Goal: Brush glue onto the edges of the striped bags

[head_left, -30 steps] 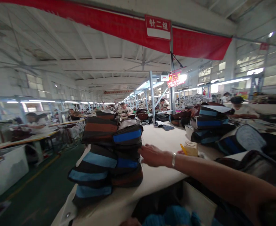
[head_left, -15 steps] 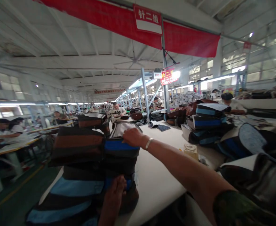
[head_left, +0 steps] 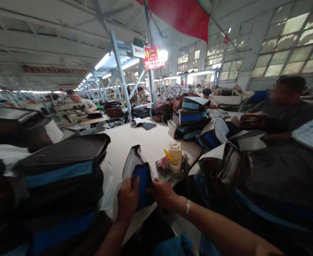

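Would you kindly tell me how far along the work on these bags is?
Done: one bag stands apart from the stack on the table. In hand: left hand and right hand both grip it. Left: probably the tall stack beside it; another pile sits farther back.

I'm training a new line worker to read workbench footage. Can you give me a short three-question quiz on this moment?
1. True or false: the left hand and the right hand both grip the blue-and-black bag.
2. Where does the pale jar stand? A) to the right of the held bag; B) in the left hand; C) to the left of the held bag.
3. Fill in: the bracelet is on the ___ wrist.
Key: 1 true; 2 A; 3 right.
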The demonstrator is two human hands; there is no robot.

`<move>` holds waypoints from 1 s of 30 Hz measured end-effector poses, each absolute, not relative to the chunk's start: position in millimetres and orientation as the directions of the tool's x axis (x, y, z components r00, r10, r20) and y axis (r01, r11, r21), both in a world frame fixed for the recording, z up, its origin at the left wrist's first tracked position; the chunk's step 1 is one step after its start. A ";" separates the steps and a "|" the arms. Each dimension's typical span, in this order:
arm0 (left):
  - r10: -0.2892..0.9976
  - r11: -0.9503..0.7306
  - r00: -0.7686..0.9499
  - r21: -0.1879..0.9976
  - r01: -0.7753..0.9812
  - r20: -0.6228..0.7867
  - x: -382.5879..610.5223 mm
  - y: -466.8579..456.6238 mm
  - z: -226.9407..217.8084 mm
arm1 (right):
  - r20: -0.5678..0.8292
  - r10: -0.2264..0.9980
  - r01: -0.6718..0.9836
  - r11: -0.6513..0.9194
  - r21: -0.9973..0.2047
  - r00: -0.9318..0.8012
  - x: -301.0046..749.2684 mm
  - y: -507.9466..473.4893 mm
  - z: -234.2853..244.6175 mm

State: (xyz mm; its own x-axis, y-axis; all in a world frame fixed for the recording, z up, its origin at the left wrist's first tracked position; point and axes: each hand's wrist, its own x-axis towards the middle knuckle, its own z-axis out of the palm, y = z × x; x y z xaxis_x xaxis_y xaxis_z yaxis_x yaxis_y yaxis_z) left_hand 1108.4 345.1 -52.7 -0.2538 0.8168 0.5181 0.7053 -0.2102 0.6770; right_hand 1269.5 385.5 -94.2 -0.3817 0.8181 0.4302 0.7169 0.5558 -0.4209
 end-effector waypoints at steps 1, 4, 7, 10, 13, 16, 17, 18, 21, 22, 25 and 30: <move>0.834 -0.223 -0.231 0.688 0.690 0.502 1109.4 342.6 -65.3 | 0.400 0.838 0.734 0.529 -0.426 -0.372 1287.8 391.7 -95.5; 0.843 -0.283 -0.182 0.705 0.650 0.506 1105.4 330.1 -87.7 | 0.364 0.906 0.818 0.372 -0.439 -0.217 1340.6 430.6 -80.8; 0.837 -0.311 -0.181 0.722 0.618 0.516 1098.0 322.3 -92.5 | 0.329 0.942 0.890 0.200 -0.409 -0.060 1365.9 489.7 -60.8; 0.869 -0.272 -0.200 0.775 0.571 0.452 1091.7 319.2 -94.4 | 0.249 0.966 0.925 0.160 -0.345 -0.074 1358.1 542.5 -57.1; 0.911 -0.202 -0.214 0.834 0.513 0.353 1086.6 314.9 -101.1 | 0.180 0.976 0.945 0.173 -0.278 -0.125 1339.5 572.5 -67.7; 0.921 -0.155 -0.246 0.865 0.477 0.300 1080.8 310.4 -109.2 | 0.149 0.975 0.953 0.195 -0.234 -0.163 1332.8 582.4 -78.2; 0.921 -0.153 -0.251 0.869 0.471 0.299 1078.7 309.7 -111.4 | 0.151 0.974 0.954 0.200 -0.224 -0.169 1334.8 583.0 -79.4; 0.919 -0.156 -0.255 0.871 0.467 0.301 1076.7 309.4 -113.3 | 0.161 0.972 0.955 0.201 -0.217 -0.168 1338.7 582.8 -78.9; 0.918 -0.178 -0.238 0.866 0.467 0.317 1074.3 311.5 -117.1 | 0.240 0.962 0.960 0.184 -0.211 -0.132 1357.1 579.5 -70.2; 0.915 -0.181 -0.241 0.862 0.473 0.324 1075.2 312.9 -117.6 | 0.273 0.955 0.961 0.175 -0.216 -0.112 1363.3 577.8 -66.6; 0.909 -0.192 -0.237 0.849 0.493 0.343 1082.6 318.3 -115.6 | 0.345 0.936 0.957 0.158 -0.243 -0.067 1374.6 569.4 -62.7; 0.902 -0.266 -0.171 0.822 0.504 0.397 1087.7 324.6 -102.8 | 0.368 0.925 0.929 0.217 -0.301 -0.096 1373.3 537.0 -88.7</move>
